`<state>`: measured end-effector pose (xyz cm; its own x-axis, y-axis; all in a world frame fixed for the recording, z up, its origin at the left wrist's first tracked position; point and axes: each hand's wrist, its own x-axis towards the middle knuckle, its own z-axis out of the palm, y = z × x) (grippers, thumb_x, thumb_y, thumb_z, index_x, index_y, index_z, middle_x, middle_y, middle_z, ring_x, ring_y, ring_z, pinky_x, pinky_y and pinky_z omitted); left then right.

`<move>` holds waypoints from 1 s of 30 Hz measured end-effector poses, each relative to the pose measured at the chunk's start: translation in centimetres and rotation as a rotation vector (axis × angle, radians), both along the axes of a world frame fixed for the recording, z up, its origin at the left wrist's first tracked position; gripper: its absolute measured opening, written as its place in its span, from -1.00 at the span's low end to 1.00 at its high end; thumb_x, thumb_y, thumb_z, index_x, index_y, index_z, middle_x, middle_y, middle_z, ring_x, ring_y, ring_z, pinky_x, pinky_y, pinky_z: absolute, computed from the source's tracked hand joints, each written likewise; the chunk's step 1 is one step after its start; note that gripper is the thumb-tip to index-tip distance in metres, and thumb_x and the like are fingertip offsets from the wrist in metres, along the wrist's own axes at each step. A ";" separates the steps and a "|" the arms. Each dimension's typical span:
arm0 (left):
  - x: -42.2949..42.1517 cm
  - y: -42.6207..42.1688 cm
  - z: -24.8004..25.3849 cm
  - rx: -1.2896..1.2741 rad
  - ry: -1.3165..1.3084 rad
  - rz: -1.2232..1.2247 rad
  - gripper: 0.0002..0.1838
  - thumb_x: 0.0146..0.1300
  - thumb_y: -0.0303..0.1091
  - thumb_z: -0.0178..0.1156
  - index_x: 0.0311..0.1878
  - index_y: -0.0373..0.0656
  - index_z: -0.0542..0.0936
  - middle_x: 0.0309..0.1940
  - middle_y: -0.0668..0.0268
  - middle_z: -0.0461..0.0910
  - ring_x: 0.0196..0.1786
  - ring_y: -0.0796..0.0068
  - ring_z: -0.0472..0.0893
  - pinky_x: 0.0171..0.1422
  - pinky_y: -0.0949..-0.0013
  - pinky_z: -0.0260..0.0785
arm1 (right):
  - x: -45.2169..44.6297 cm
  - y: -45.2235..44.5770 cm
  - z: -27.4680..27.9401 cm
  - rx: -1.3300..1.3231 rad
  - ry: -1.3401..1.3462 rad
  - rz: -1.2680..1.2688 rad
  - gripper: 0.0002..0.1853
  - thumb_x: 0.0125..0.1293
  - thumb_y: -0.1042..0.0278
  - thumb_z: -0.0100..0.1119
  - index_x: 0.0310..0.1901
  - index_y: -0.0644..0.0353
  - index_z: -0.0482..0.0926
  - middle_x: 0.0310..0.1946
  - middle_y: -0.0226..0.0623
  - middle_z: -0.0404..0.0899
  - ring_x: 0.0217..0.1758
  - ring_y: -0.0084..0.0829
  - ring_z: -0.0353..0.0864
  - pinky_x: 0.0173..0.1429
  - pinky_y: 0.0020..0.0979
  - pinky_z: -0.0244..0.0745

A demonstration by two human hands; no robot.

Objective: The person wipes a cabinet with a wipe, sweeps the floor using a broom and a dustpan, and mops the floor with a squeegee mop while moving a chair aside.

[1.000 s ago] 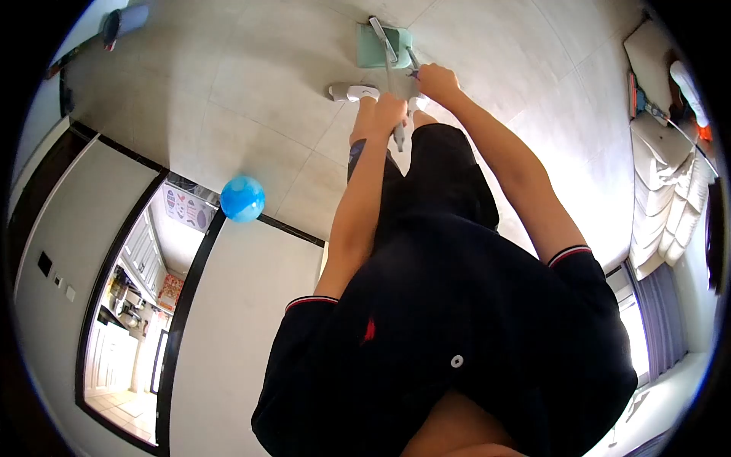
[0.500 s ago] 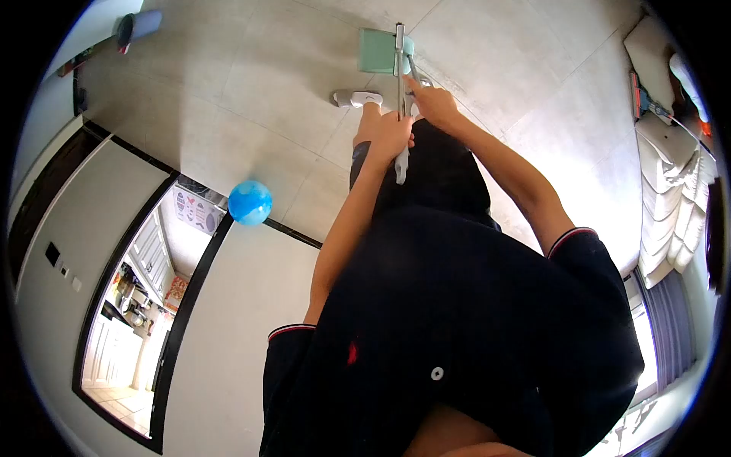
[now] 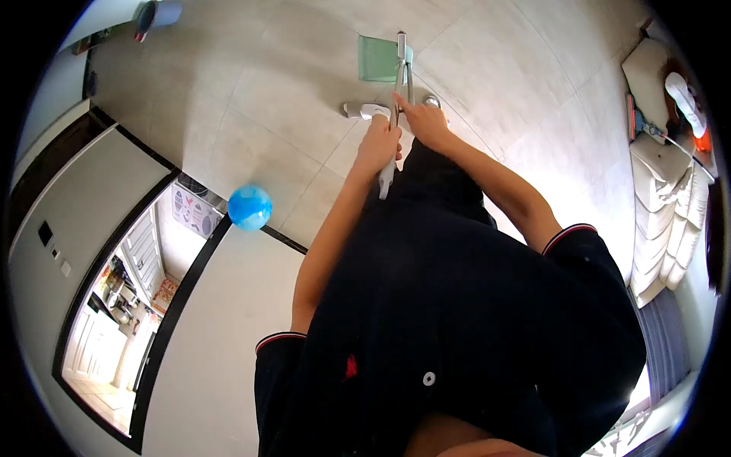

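A pale green dustpan (image 3: 376, 59) lies on the floor beyond my feet, its thin grey handle (image 3: 411, 84) rising toward me. My right hand (image 3: 428, 123) is closed round the top of that handle, its index finger reaching to a long grey pole tool (image 3: 401, 49). Lower on this pole, my left hand (image 3: 378, 145) is wrapped round the shaft, and the grey grip end (image 3: 386, 183) sticks out below it. The tool's narrow head is seen edge-on over the dustpan's right side. Its underside is hidden.
A blue ball (image 3: 250, 207) is at the left beside the wall base and a doorway. One slipper (image 3: 375, 111) shows beyond my left hand. A bin (image 3: 160, 14) stands at the top left. A cream sofa (image 3: 662, 213) and a squeegee mop (image 3: 647, 128) are at the right.
The pole tool's head has swung from over the dustpan to its right side, edge-on now. My left hand and the grip end have come lower in view. My right index finger has extended to the pole.
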<state>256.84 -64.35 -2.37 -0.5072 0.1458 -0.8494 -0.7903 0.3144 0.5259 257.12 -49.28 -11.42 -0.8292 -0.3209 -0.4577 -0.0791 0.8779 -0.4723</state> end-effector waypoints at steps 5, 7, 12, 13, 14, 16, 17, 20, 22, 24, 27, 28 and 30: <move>-2.3 -2.6 2.8 0.006 -0.044 -0.032 -0.81 0.19 -0.30 -0.04 -0.35 -0.20 0.49 -0.64 0.37 0.41 -0.66 0.63 0.40 -0.66 0.48 0.25 | -1.1 -2.4 0.5 0.009 0.015 0.018 -0.41 0.20 0.43 -0.02 0.29 -0.21 0.20 -0.52 -0.15 0.56 -0.48 -0.10 0.60 -0.48 -0.15 0.48; -2.8 -3.3 2.6 0.065 -0.030 -0.129 -0.85 0.14 -0.42 -0.02 -0.30 -0.28 0.28 -0.60 0.21 0.42 -0.61 0.43 0.48 -0.57 0.35 0.38 | -1.1 -3.0 1.0 0.020 0.007 -0.016 -0.47 0.20 0.44 -0.04 0.23 -0.21 0.26 -0.52 -0.15 0.56 -0.46 -0.09 0.61 -0.46 -0.14 0.49; -2.9 -1.4 0.1 0.063 -0.076 -0.176 -0.84 0.13 -0.44 0.03 -0.31 -0.28 0.28 -0.63 0.24 0.40 -0.61 0.45 0.47 -0.57 0.37 0.38 | 1.0 -1.5 0.7 0.053 0.018 -0.152 -0.50 0.22 0.43 -0.07 0.20 -0.23 0.30 -0.53 -0.11 0.56 -0.48 -0.08 0.61 -0.47 -0.14 0.50; -2.8 -1.0 0.0 0.072 -0.097 -0.176 -0.84 0.13 -0.42 0.04 -0.32 -0.29 0.31 -0.63 0.24 0.40 -0.62 0.45 0.46 -0.58 0.38 0.38 | 1.9 -1.4 0.8 0.062 0.003 -0.216 -0.51 0.23 0.43 -0.07 0.20 -0.25 0.30 -0.53 -0.11 0.56 -0.49 -0.07 0.61 -0.47 -0.13 0.50; -2.9 -0.3 -0.4 0.079 -0.115 -0.173 -0.84 0.14 -0.40 0.04 -0.32 -0.29 0.33 -0.62 0.25 0.40 -0.63 0.45 0.46 -0.59 0.39 0.37 | 2.5 -0.9 0.6 0.070 -0.008 -0.277 -0.51 0.23 0.43 -0.08 0.20 -0.27 0.30 -0.54 -0.10 0.56 -0.49 -0.06 0.61 -0.46 -0.12 0.50; -2.3 2.0 -0.3 0.175 -0.144 -0.142 -0.78 0.18 -0.31 0.04 -0.34 -0.32 0.45 -0.65 0.22 0.42 -0.68 0.44 0.46 -0.61 0.39 0.37 | 3.2 0.8 1.5 0.098 -0.075 -0.358 -0.49 0.24 0.43 -0.09 0.21 -0.30 0.29 -0.53 -0.09 0.57 -0.48 -0.05 0.62 -0.44 -0.11 0.50; -2.1 3.4 -0.7 0.141 -0.172 -0.230 -0.78 0.18 -0.31 0.03 -0.32 -0.32 0.45 -0.64 0.21 0.43 -0.66 0.45 0.48 -0.59 0.39 0.37 | 3.9 1.8 1.6 0.119 -0.101 -0.393 -0.49 0.23 0.42 -0.08 0.22 -0.31 0.29 -0.53 -0.09 0.57 -0.47 -0.04 0.62 -0.43 -0.09 0.50; -1.8 7.9 1.8 0.099 -0.118 -0.361 -0.77 0.19 -0.33 0.01 -0.31 -0.36 0.44 -0.60 0.18 0.45 -0.61 0.45 0.51 -0.58 0.38 0.39 | 5.3 5.5 2.8 0.142 -0.149 -0.446 -0.51 0.24 0.37 -0.09 0.21 -0.33 0.30 -0.50 -0.09 0.58 -0.43 -0.02 0.63 -0.36 -0.06 0.51; -0.2 11.0 2.8 0.136 -0.194 -0.337 -0.77 0.18 -0.35 0.01 -0.30 -0.39 0.43 -0.59 0.18 0.45 -0.62 0.44 0.51 -0.58 0.38 0.40 | 7.3 8.2 3.3 0.151 -0.147 -0.496 -0.56 0.26 0.30 -0.10 0.18 -0.33 0.33 -0.47 -0.08 0.59 -0.40 -0.01 0.63 -0.32 -0.05 0.51; 1.4 14.6 3.3 0.119 -0.212 -0.333 -0.82 0.17 -0.38 0.02 -0.30 -0.33 0.48 -0.58 0.22 0.50 -0.59 0.41 0.55 -0.53 0.34 0.43 | 8.9 11.5 3.3 0.100 -0.130 -0.536 -0.58 0.26 0.25 -0.10 0.17 -0.32 0.34 -0.44 -0.04 0.59 -0.37 0.02 0.62 -0.30 -0.05 0.50; 4.2 20.4 -1.5 0.121 0.148 -0.771 -0.80 0.12 -0.32 0.11 -0.39 -0.30 0.54 -0.55 0.18 0.57 -0.58 0.26 0.58 -0.43 0.23 0.46 | 10.8 16.9 2.7 0.022 -0.131 -0.705 -0.52 0.17 0.14 0.06 0.17 -0.28 0.34 -0.42 -0.05 0.58 -0.32 0.02 0.60 -0.30 -0.04 0.44; 4.5 22.6 -2.2 0.117 0.273 -0.889 -0.79 0.10 -0.29 0.14 -0.41 -0.29 0.55 -0.53 0.16 0.58 -0.58 0.21 0.59 -0.40 0.19 0.47 | 11.8 18.5 2.2 0.024 -0.118 -0.744 -0.52 0.17 0.14 0.06 0.17 -0.28 0.34 -0.42 -0.05 0.58 -0.32 0.02 0.60 -0.30 -0.04 0.44; 4.9 27.6 -2.6 0.150 0.247 -0.932 -0.77 0.12 -0.29 0.11 -0.41 -0.31 0.54 -0.54 0.08 0.58 -0.56 0.15 0.61 -0.40 0.17 0.48 | 13.2 22.3 1.6 -0.106 0.083 -0.918 -0.53 0.16 0.15 0.06 0.17 -0.28 0.34 -0.42 -0.06 0.59 -0.33 0.02 0.59 -0.31 -0.04 0.43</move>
